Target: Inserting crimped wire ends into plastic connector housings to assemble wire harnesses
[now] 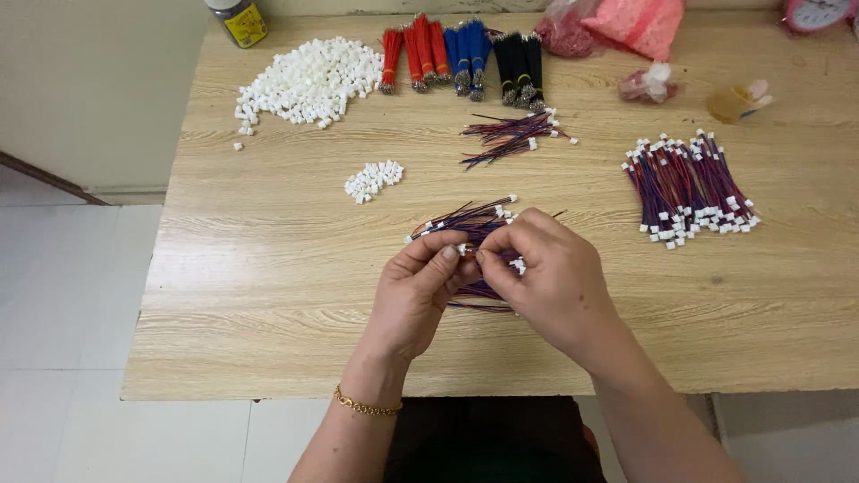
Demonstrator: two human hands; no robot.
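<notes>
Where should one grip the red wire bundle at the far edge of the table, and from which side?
Grip the red wire bundle probably around its middle, coming from above with fingers on its left and right sides. It lies flat, its length running away from the person, with blue bundles close on its right.

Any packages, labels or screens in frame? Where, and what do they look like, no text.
Jar with yellow label: far left corner of the table, dark cylinder, grey lid, cut off by the frame top.
Pink plastic bag: far edge right of centre, clear film over pink contents.
Smaller clear bag: just left of it, reddish contents.
Small knotted bag: in front of those, pinkish with a white tie.
No screens or signs.
</notes>
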